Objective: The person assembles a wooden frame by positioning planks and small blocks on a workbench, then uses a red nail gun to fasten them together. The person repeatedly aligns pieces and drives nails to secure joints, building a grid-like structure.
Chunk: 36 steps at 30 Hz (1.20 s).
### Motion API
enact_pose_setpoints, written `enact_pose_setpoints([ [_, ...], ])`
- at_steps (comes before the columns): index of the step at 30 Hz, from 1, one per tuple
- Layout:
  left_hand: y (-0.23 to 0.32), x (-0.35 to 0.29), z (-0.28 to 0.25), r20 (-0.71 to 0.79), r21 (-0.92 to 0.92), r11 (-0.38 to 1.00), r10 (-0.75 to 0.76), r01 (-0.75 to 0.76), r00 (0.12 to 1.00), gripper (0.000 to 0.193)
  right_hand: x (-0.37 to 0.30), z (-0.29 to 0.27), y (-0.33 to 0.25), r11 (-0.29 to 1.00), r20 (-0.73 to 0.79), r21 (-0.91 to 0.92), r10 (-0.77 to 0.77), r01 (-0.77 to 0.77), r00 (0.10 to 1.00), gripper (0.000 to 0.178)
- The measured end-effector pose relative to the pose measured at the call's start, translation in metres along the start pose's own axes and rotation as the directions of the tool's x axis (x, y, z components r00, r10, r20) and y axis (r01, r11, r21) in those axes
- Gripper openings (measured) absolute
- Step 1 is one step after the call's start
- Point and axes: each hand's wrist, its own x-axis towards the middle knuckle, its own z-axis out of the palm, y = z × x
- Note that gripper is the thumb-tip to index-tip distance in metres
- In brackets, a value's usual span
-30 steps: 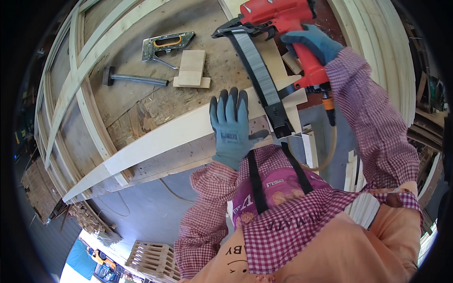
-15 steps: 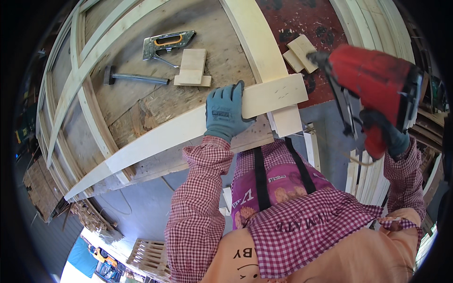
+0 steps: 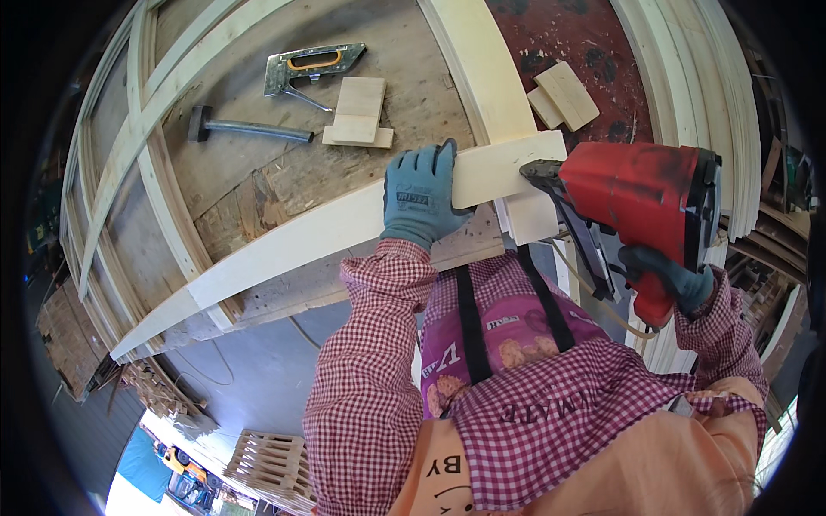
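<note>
A long pale wooden board runs along the near edge of the bench. My gloved left hand is closed over it, close to its right end. That end lies across a second pale board reaching toward the far side, with a short board end showing beneath. My gloved right hand is wrapped round the handle of a red nail gun. Its dark nose is over the board's right end; whether it presses on the wood is hard to tell.
On the bench lie a hammer, a metal staple gun and small wood blocks. More blocks rest on the red surface. Curved frame strips stand at left, stacked boards at far right. An air hose hangs near the nail gun.
My right hand has brought the nail gun left and down, so its nose is now over the board's right end. My left hand keeps its hold; the whole view has shifted slightly.
</note>
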Motion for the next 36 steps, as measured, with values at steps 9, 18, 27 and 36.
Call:
enact_pose_setpoints([
  [9,-0.004,-0.001,0.006,-0.005,-0.052,0.999,-0.006,0.006,1.0,0.095,-0.001,-0.003,-0.012,0.839,0.157,-0.413,-0.316,0.353,0.936,0.038],
  [18,-0.001,-0.005,-0.004,0.027,-0.094,0.995,-0.043,0.045,0.999,0.09,-0.042,-0.03,0.009,0.983,-0.084,-0.185,-0.03,0.014,0.996,0.038],
  [27,0.003,0.003,-0.01,-0.002,-0.069,0.997,0.019,-0.019,1.0,0.095,0.005,-0.08,0.005,0.992,-0.328,-0.051,0.093,-0.116,0.94,0.027],
  [36,-0.046,0.074,-0.086,0.195,0.037,0.999,0.007,-0.015,0.981,0.079,0.153,-0.171,-0.06,0.995,-0.315,0.05,-0.061,0.081,0.947,0.023],
])
